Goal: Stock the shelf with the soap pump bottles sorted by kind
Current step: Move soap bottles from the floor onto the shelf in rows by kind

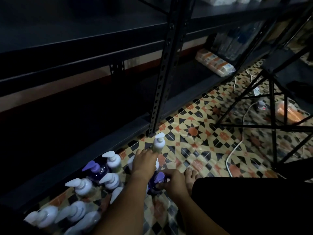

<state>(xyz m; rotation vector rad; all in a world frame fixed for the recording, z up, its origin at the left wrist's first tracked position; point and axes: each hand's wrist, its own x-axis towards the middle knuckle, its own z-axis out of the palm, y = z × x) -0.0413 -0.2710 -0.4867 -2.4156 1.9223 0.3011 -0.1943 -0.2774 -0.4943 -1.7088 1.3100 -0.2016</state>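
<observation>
Right hand (171, 181) grip closed on purple-pump bottle (158, 181), lower centre; left hand (145, 161) grip around white-pump bottle (158, 145). No label legible.

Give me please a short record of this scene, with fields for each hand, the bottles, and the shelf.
left hand: on a white pump bottle standing on the floor
right hand: on a purple pump bottle
other bottles: group of white ones and one purple on the tiled floor
shelf: dark; no pump bottles visible on it
sorting: not yet done
</observation>
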